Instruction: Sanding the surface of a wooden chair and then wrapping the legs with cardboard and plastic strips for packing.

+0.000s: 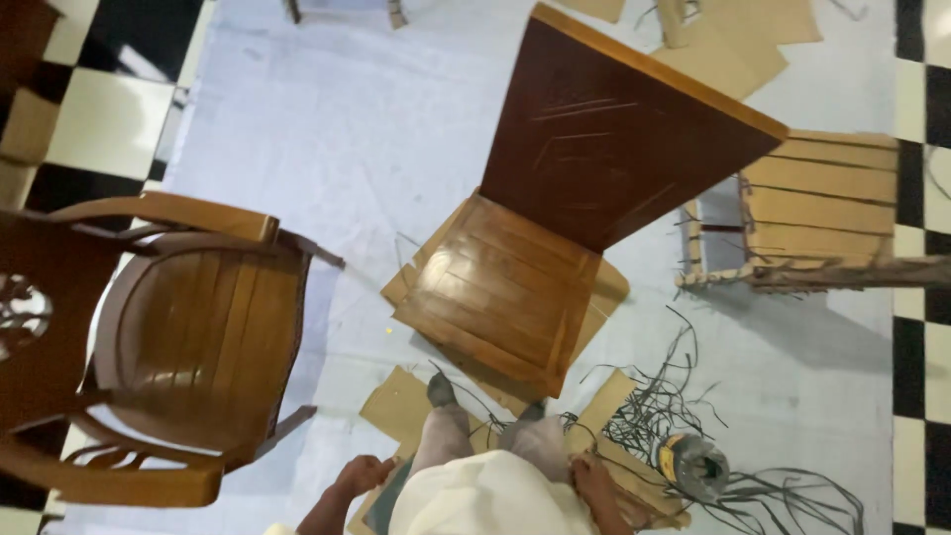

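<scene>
1. Checkered black-and-white floor tiles [89,119] frame our work area, with a pale sheet [327,149] spread over the middle, probably to catch scraps and protect the tiles.
2. We look straight down at our own legs and two bare hands. Our left hand [362,474] rests low beside a flat piece of cardboard [396,401], fingers curled loosely near its edge; we cannot tell whether it grips anything.
3. Our right hand [591,478] sits on the cardboard by our right knee, fingers apparently together; whether it pinches a strand is hidden.
4. Just ahead of our feet stands the wooden chair [515,287], set on more cardboard, likely so its legs do not mark the sheet. Its slatted seat is glossy amber, its tall back a darker reddish brown with carved diamond lines and a lighter top rail.
5. Loose dark strips [664,396] sprawl to the right of us, near our right hand, beside a round roll of tape [691,464].
6. A brown armchair [188,337] with curved arms stands to the left, well apart.
7. A slatted wooden frame [822,208] lies to the right of the chair, and cardboard offcuts [733,40] lie farther back.
</scene>
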